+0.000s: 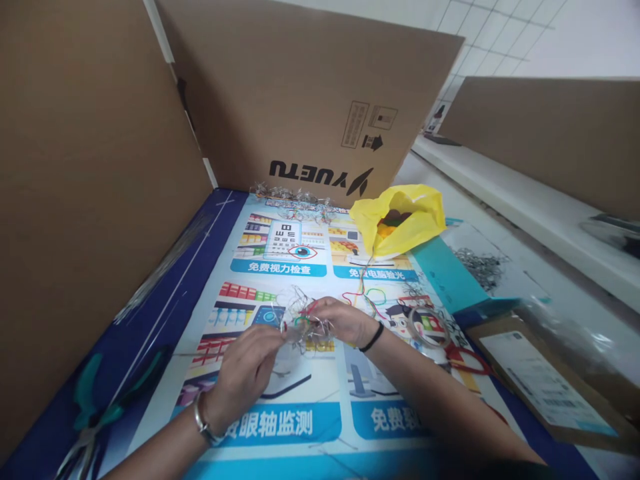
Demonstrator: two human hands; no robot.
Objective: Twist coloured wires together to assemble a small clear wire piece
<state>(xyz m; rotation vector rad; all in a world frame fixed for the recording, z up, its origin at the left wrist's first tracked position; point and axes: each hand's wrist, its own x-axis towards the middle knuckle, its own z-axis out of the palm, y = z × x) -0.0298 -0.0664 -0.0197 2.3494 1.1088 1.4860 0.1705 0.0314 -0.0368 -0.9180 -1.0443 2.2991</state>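
A loose tangle of thin silvery wire (299, 301) with bits of red and green strand sits between my hands above the printed poster (350, 360). My left hand (250, 360), with a metal bangle at the wrist, is closed in a pinch at the tangle's left side. On the other side my right hand (345, 323), wearing a black band, has its fingers closed on the wire too. Which single wires each hand grips is too fine to make out. Red and green threads (363, 287) trail across the poster just beyond my right hand.
Green-handled pliers (87, 407) lie at left, near straight wires (165, 267). A yellow bag (400, 223), tape roll (427, 327), red-handled scissors (467, 360) and labelled package (550, 380) are at right. Wire pieces (300, 200) line the back cardboard (300, 100).
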